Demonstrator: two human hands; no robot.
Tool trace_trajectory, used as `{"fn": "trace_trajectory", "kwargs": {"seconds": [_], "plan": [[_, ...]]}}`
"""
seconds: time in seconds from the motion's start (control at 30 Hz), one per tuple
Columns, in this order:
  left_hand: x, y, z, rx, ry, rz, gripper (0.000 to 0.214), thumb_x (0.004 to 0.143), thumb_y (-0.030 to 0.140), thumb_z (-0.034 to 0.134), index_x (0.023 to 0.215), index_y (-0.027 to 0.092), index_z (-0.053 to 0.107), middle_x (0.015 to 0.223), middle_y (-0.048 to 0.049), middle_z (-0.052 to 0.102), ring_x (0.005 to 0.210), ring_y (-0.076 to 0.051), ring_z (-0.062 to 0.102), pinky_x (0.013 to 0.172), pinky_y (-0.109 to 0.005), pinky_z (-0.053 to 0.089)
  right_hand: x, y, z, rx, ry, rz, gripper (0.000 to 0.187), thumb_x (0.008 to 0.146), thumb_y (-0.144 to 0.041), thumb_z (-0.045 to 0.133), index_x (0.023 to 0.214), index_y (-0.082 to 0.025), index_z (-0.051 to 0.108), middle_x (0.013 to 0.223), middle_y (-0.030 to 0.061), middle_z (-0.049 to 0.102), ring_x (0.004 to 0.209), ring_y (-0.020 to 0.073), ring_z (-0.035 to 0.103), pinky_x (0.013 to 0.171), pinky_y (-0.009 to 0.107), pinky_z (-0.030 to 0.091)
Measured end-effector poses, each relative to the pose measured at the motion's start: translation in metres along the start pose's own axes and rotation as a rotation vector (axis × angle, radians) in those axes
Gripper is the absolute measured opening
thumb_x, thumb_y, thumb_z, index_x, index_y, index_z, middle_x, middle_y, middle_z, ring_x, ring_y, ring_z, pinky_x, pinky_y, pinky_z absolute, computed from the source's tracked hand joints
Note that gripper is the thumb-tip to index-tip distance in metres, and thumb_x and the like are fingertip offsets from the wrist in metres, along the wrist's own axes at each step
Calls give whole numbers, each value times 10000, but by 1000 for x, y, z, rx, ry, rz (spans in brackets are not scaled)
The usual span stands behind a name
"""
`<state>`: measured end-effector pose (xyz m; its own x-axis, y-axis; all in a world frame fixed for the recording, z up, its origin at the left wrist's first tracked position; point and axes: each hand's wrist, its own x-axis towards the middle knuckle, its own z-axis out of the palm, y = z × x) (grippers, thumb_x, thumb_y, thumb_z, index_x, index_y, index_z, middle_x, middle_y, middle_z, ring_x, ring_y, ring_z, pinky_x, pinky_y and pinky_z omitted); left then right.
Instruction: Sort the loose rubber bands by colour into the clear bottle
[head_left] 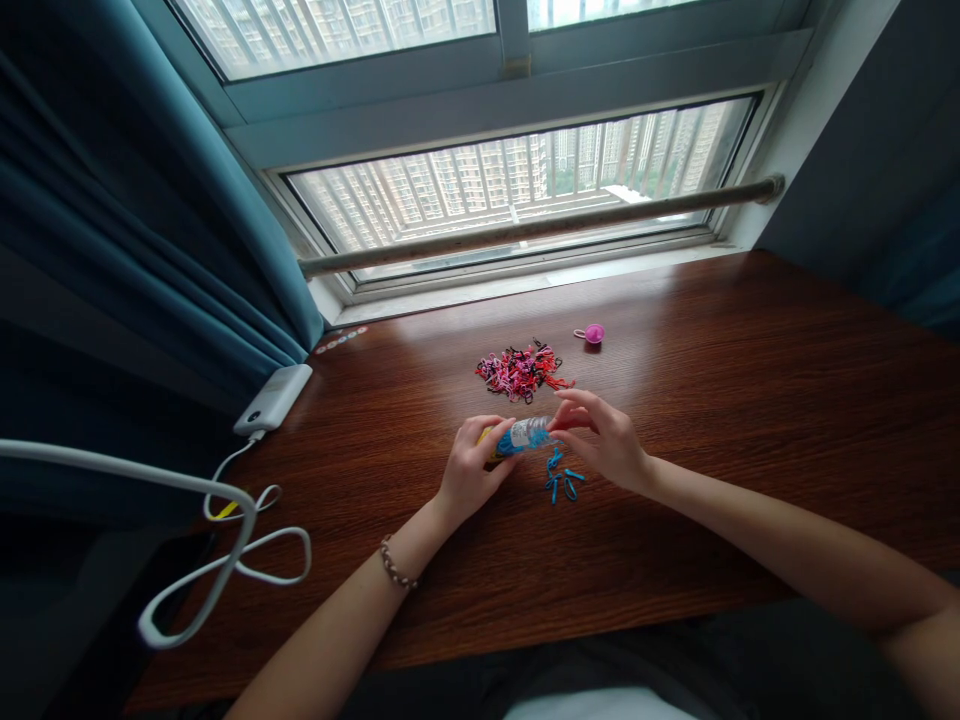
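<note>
Left hand (474, 462) has its grip closed around a small clear bottle (529, 434), held on its side just above the table (712, 400), mouth end pointing to the right hand (604, 440). Bottle has blue contents, a white label, some yellow at the end in the left palm. Right hand at the mouth, thumb and fingertips close together; can't tell if its grip is pinching anything, too small. Loose blue bands (553, 488) on the table just below the bottle's mouth, between the hands, nearer the person. Pile of pink, red and black bands (517, 372) just beyond the bottle, on the window side. Small pink round item with a loop (594, 334) to the right of and past the pile, apart from it. Left wrist wears a braided bracelet (396, 565). Far left of table: white device (274, 399) with white cable (232, 525) plugged in, beside blue curtain (150, 180). Window (517, 190) with a rail (540, 232) behind the table.
</note>
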<state>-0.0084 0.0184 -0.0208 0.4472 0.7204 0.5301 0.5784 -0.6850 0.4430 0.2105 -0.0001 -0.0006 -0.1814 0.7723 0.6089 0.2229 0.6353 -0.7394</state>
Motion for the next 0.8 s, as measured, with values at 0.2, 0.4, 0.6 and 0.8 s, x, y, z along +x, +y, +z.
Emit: {"fn": "trace_trajectory", "kwargs": {"seconds": [0.2, 0.4, 0.6, 0.8], "plan": [[2, -3, -1, -202, 164, -187, 362, 744, 253, 602, 1092, 213, 513, 1050, -65, 535, 986, -202, 511, 880, -359, 424, 9, 5, -8, -183, 38, 77, 140, 815, -260, 529, 940, -198, 540, 833, 26, 582, 716, 126, 568, 679, 278, 491], [4, -10, 1, -530, 328, -411, 278, 753, 295, 591, 996, 188, 505, 926, -37, 568, 853, -159, 565, 810, -306, 458, 4, 16, -8, -465, -417, 247, 372, 665, -461, 662, 896, -175, 609, 875, 72, 563, 825, 201, 517, 731, 332, 446], [4, -12, 2, -516, 284, -432, 336, 741, 297, 607, 1041, 186, 505, 979, -52, 572, 889, -171, 565, 824, -320, 454, -4, 3, 1, -343, -698, 190, 366, 642, -377, 706, 949, -194, 625, 920, 54, 537, 808, 162, 530, 720, 258, 433], [3, -12, 1, -380, 251, -382, 331, 750, 292, 598, 1047, 182, 500, 984, -50, 567, 882, -168, 560, 846, -341, 442, -1, -1, 0, -345, -831, 129, 94, 706, -165, 623, 798, -165, 645, 813, 30, 583, 676, 108, 541, 637, 199, 405]]}}
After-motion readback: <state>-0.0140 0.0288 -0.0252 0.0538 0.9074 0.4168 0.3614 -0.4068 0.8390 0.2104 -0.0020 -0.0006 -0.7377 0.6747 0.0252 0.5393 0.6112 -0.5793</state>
